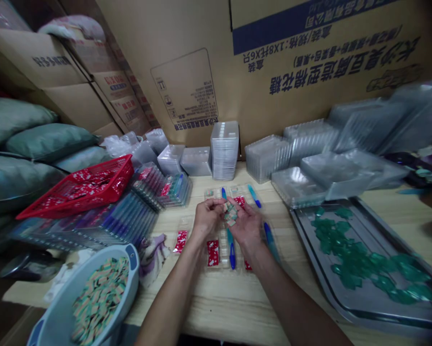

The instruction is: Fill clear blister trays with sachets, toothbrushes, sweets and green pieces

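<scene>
Bare forearms [187,293] are thrust in from the bottom edge of the frame, and at centre the fingers [214,204] of the left hand [207,219] and right hand [246,224] are closed on a small bunch of striped green-and-cream pieces [230,214], held up off the bench [219,307], apparently so the work is kept in plain view. Directly beneath the hands, a clear blister tray [216,245] is laid flat, its pockets loaded with blue-handled plastic items [231,250] and red patterned cards [212,253]; it is centred there, it seems, so that every pocket can be reached by both hands. At lower left, a pale blue bowl [131,257] heaped with more striped pieces [99,300] is parked by the left arm, evidently for quick reach. Over on the right, a metal tray [310,240] carrying green translucent pieces [356,254] is set beside the right arm. Filled trays [129,223] are banked at left beside a red plastic basket [93,187], while stacks of clear trays [224,150] are pushed back against cardboard cartons [320,62], apparently to leave the front of the bench for working. Grey-green sacks [31,139] are piled at far left.
</scene>
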The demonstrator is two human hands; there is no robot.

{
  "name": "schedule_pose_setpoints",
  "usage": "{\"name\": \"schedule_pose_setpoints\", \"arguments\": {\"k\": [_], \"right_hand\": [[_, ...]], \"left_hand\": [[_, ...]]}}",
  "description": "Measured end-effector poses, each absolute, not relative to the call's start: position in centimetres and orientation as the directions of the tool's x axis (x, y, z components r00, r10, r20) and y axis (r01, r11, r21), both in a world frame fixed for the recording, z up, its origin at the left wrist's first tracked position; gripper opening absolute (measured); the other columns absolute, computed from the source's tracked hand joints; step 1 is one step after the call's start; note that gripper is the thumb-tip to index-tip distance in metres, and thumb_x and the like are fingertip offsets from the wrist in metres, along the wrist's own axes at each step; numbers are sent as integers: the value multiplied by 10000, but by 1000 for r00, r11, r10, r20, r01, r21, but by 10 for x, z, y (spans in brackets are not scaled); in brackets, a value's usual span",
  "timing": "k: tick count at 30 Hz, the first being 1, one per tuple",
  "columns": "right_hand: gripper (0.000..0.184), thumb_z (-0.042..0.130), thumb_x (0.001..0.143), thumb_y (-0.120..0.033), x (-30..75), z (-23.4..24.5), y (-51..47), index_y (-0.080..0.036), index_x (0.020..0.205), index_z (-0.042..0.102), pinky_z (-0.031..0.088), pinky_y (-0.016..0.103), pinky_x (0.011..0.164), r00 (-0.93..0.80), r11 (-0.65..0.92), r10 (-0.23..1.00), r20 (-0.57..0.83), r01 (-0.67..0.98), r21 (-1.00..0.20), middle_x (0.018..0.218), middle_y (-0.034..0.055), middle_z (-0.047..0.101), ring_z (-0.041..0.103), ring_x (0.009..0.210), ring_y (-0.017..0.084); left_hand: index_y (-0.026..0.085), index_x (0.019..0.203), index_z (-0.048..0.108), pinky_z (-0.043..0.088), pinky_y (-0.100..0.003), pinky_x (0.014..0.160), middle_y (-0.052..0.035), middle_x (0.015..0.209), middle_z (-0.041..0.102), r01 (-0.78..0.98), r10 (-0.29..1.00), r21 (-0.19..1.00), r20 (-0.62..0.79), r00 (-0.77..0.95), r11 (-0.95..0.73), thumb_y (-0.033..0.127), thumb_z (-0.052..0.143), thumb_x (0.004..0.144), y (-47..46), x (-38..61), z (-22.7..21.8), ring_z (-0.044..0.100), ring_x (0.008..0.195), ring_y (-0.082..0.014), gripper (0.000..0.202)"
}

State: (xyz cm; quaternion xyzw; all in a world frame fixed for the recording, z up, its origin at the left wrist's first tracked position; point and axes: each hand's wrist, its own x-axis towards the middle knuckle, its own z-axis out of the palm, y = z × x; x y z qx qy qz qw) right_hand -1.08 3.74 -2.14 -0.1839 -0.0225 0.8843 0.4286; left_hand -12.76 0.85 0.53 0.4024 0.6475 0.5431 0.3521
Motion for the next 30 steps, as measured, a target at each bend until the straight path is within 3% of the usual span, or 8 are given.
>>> {"name": "schedule_pose_setpoints", "arguments": {"k": [4,7,10,14,17,20,24,30], "right_hand": [[386,540,808,-402,-10,-18,35,-201,1100,692,588,362,676,-582,-628,777,-239,-740,-241,1057,132,743,694,944,253],[405,552,795,-395,-10,-17,35,-198,1121,690,597,370,710,-583,-621,784,-213,-748,-236,1097,138,738,690,994,256],[440,548,800,-382,-10,-18,35,-172,1164,682,600,392,729,-599,-635,772,-214,-742,-214,1101,151,738,688,1014,268],[443,516,827,-364,-12,-20,35,-153,1182,676,599,407,724,-594,-639,765,-249,-748,-177,1056,153,747,695,977,273],[395,521,834,-365,-13,-19,35,-174,1136,688,597,390,704,-600,-652,752,-274,-739,-172,953,123,752,704,886,255],[368,525,836,-390,-13,-18,35,-193,1095,696,596,369,678,-613,-665,743,-268,-719,-200,937,105,750,705,860,246],[358,520,846,-381,-13,-17,35,-186,1090,696,591,354,652,-619,-664,746,-246,-721,-198,920,108,752,703,832,242],[363,474,879,-371,-13,-19,36,-156,1073,692,596,344,650,-607,-653,754,-251,-734,-185,892,118,751,707,826,233]], "left_hand": [[169,821,723,521,-259,780,-48,927,722,421,881,907,191,-433,11,103,654,729,1,-120,-5,660,819,-155,132],[205,933,732,514,-276,862,-43,991,730,564,872,825,279,-402,-4,78,608,752,-5,-115,-10,668,917,-168,253],[207,1036,724,522,-272,848,-40,986,743,427,862,904,218,-458,-2,102,603,767,-7,-117,-9,676,894,-162,313],[160,974,734,535,-275,785,-42,908,743,119,888,993,70,-454,-18,140,674,701,-6,-128,2,670,788,-156,281],[147,976,750,536,-290,771,-54,926,732,65,929,998,23,-371,2,182,715,687,-2,-133,9,656,764,-156,293],[161,951,773,520,-282,821,-59,962,695,324,942,946,124,-311,-17,106,685,686,2,-134,12,649,858,-167,285],[192,944,765,497,-277,827,-48,947,668,657,956,754,196,-219,-4,43,622,724,4,-130,10,628,877,-172,302],[200,1094,704,474,-252,765,-24,946,660,669,917,742,292,-270,-39,24,593,713,-2,-124,-2,604,824,-151,433]]}}
